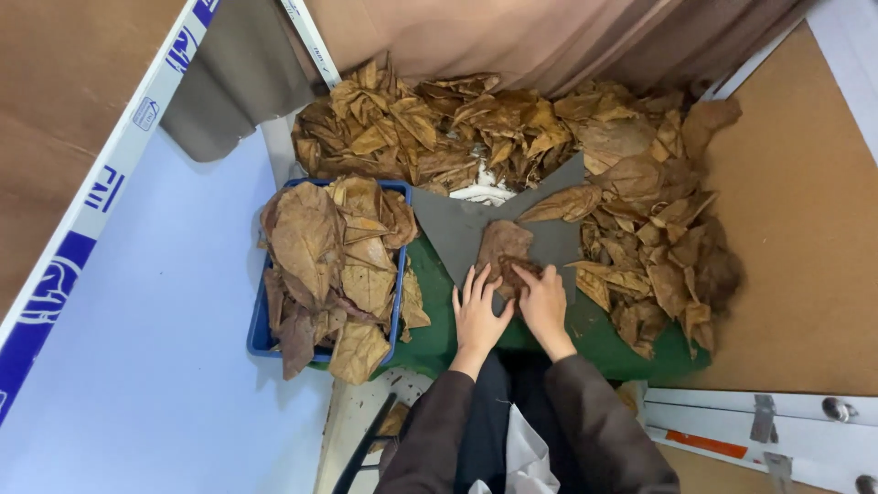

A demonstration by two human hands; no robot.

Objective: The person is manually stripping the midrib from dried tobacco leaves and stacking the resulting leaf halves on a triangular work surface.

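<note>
A crumpled brown dried leaf (503,252) lies on a grey sheet (448,229) spread over a green surface (439,320). My left hand (478,316) rests flat with fingers spread at the leaf's lower left edge. My right hand (543,300) presses its fingertips on the leaf's lower right part. Both hands touch the leaf and neither lifts it. Dark sleeves cover both my forearms.
A blue crate (259,338) on the left is heaped with flattened dried leaves (334,261). A big loose pile of dried leaves (512,128) runs along the back and down the right side. Brown curtain behind, a pale blue board left, brown board right.
</note>
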